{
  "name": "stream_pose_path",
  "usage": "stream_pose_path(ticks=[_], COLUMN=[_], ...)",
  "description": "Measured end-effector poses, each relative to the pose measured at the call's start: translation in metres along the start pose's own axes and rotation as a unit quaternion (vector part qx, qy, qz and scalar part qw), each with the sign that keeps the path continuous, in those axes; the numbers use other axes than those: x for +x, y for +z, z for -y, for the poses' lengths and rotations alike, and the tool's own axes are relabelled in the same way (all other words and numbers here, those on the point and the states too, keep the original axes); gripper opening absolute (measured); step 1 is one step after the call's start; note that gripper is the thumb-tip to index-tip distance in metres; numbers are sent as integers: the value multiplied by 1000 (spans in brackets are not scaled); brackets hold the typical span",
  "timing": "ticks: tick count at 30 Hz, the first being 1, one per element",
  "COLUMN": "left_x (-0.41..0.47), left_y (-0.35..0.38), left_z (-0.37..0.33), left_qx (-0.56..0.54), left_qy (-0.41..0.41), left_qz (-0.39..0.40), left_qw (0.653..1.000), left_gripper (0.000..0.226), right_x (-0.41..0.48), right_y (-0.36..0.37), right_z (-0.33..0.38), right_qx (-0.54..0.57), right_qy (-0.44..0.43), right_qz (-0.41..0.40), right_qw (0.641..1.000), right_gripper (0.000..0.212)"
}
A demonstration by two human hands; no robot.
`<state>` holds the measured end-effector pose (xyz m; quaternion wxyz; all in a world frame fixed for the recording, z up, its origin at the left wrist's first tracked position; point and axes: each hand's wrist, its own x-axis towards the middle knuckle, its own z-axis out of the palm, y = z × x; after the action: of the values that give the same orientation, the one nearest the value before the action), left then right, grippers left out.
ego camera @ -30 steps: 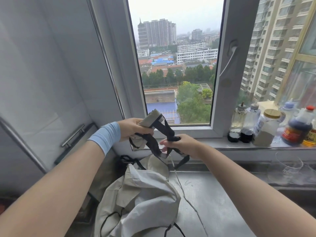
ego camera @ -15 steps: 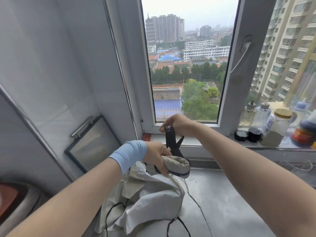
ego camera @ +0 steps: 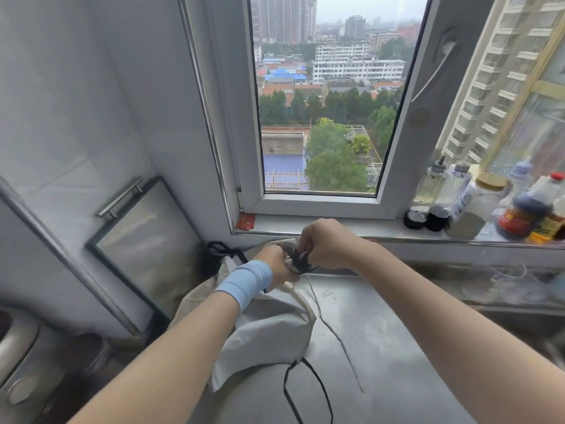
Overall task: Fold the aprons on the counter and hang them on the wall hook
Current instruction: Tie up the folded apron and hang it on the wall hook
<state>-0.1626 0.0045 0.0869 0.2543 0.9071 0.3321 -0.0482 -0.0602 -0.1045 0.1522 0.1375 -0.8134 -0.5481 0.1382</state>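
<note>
A beige apron (ego camera: 269,328) lies bunched on the steel counter (ego camera: 382,347), and one thin black tie (ego camera: 305,390) trails off it toward the front edge. Above the heap my left hand (ego camera: 276,266), a light blue band round its wrist, grips the apron's top edge. My right hand (ego camera: 325,243) is closed on the black strap (ego camera: 301,257) directly beside it, and the two hands touch. The strap is blurred and mostly hidden between my fingers. No wall hook is in view.
Several bottles and jars (ego camera: 477,206) stand on the window sill at the right. A framed panel with a metal handle (ego camera: 143,243) leans against the left wall. A thin grey cord (ego camera: 333,328) runs over the counter. A glass item (ego camera: 510,273) sits at the far right.
My right hand has come down from in front of the window with the black strap and met my left hand. Both hands now sit low over the apron heap. The camera tilted down.
</note>
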Motion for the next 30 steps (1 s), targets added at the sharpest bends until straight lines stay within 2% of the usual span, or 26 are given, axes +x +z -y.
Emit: stream_pose_path(ticks=[4, 7, 8, 10, 12, 13, 14, 15, 17, 18, 20, 22, 23, 25, 27, 30], left_x=[10, 16, 18, 20, 20, 19, 19, 17, 16, 17, 17, 18, 17, 15, 15, 19], left_y=[17, 23, 26, 34, 43, 46, 52, 55, 63, 67, 73, 80, 82, 88, 93, 102], left_z=[-2, 2, 3, 2, -1, -2, -5, -8, -14, -17, -18, -19, -22, -28, -34, -42], left_qx=[-75, -121, -132, -163, -198, -218, -237, -255, -296, -335, -409, -448, -463, -485, -495, -459], left_qy=[-23, -20, -15, -26, -21, -14, -7, -6, -19, -31, -52, -55, -54, -42, -26, -13], left_qz=[-13, -4, 2, -8, -19, -21, -18, -11, 24, 40, 62, 76, 82, 83, 80, 80], left_qw=[997, 992, 991, 986, 980, 976, 971, 967, 955, 941, 909, 889, 881, 870, 865, 885], left_gripper=[28, 23, 28, 30, 31, 32, 31, 26, 20, 23, 27, 23, 23, 26, 27, 37], right_x=[-19, -34, -39, -48, -57, -60, -63, -64, -65, -66, -68, -70, -71, -69, -66, -66], right_y=[31, 57, 66, 81, 94, 101, 108, 117, 135, 141, 148, 148, 146, 138, 130, 125], right_z=[-21, -41, -46, -54, -63, -64, -68, -72, -82, -86, -96, -105, -107, -107, -107, -113], right_qx=[10, 119, 205, 381, 491, 515, 500, 442, 237, 136, 16, -25, 0, 141, 256, 399], right_qy=[-4, 34, 56, 83, 86, 78, 72, 59, 5, -26, -45, -7, 23, 111, 187, 282], right_qz=[-52, -62, -65, -88, -100, -113, -146, -201, -319, -355, -375, -358, -325, -225, -175, -149], right_qw=[999, 990, 975, 917, 861, 846, 850, 872, 918, 925, 926, 933, 945, 958, 932, 860], right_gripper=[7, 10, 8, 4, 7, 7, 4, 3, 6, 5, 2, 11, 21, 46, 52, 33])
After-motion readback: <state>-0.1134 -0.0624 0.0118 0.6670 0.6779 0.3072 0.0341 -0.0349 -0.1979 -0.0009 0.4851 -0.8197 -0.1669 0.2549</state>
